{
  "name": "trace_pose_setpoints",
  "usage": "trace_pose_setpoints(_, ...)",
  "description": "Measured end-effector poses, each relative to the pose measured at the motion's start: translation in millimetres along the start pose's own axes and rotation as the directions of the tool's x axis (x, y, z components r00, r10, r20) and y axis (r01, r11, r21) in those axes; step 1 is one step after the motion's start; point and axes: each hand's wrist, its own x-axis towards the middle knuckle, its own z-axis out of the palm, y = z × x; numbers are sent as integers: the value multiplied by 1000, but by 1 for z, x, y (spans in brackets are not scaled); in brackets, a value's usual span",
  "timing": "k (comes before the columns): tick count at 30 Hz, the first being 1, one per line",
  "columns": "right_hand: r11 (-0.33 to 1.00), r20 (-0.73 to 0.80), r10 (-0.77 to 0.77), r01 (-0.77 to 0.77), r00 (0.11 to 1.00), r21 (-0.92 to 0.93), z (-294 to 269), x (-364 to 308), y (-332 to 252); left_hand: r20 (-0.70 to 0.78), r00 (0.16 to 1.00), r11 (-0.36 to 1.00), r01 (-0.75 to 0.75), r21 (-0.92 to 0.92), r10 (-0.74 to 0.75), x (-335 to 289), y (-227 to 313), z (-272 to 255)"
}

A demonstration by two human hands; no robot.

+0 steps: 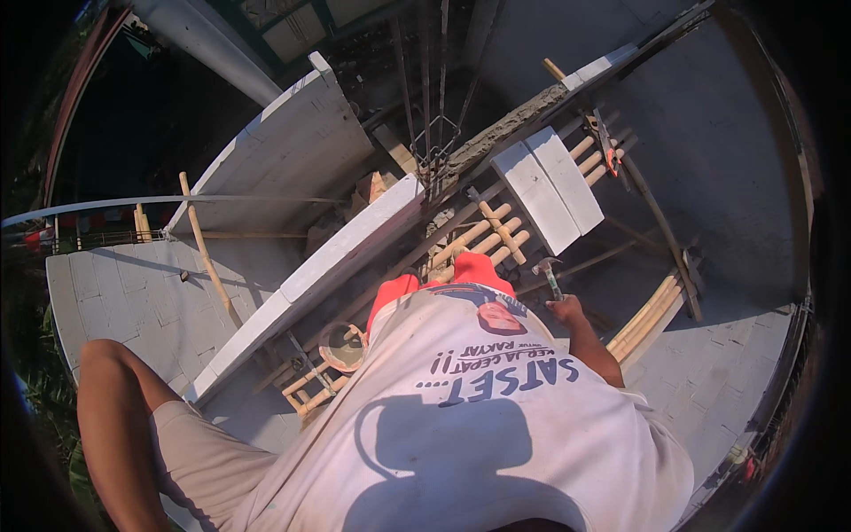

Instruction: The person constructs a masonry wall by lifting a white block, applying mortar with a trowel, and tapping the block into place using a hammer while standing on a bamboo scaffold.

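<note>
My right hand [568, 309] is closed round the handle of a claw hammer [551, 273], held beside my body with its head up. Just beyond the hammer, two white lightweight blocks [548, 189] lie side by side on bamboo poles [499, 232]. My left arm is bent, with the elbow at the far left, and its hand is out of the picture. To the left of my shirt a round bucket [342, 347] with grey residue sits by a bamboo frame [310, 390]. My feet are mostly hidden below my shirt and red clothing.
A white block wall [306, 275] runs diagonally on my left. Upright steel rods [434, 97] rise from a mortar-topped wall edge [505, 129] ahead. A saw with an orange-red handle [612, 160] is by the far poles. More bamboo [651, 315] lies lower right; a pole [208, 253] leans left.
</note>
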Motion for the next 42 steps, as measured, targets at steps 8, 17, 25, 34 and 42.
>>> trace_pose_setpoints(8, 997, -27, 70, -70, 997, 19, -2, -55, -50, -13, 997, 997, -72, -34, 71, -30, -11, 4)
trace_pose_setpoints(17, 976, -2, 209, -209, 978, 69, 57, -48, -17, -373, 879, 812, 27, -583, -297, -104, -58, 51)
trace_pose_setpoints(25, 971, -10, 230, -229, 973, 75, 70, -92, -34, 100, -145, -150, 389, -909, -984, -133, -134, 379)
trace_pose_setpoints(34, 997, 142, -17, 6, 990, 79, 35, -86, -121, 557, 13, -539, 233, -809, -830, -100, -128, 515)
trace_pose_setpoints(42, 715, 345, -615, 686, 709, -136, 97, -89, -278, 586, 185, -557, -616, -557, -789, -51, -168, 542)
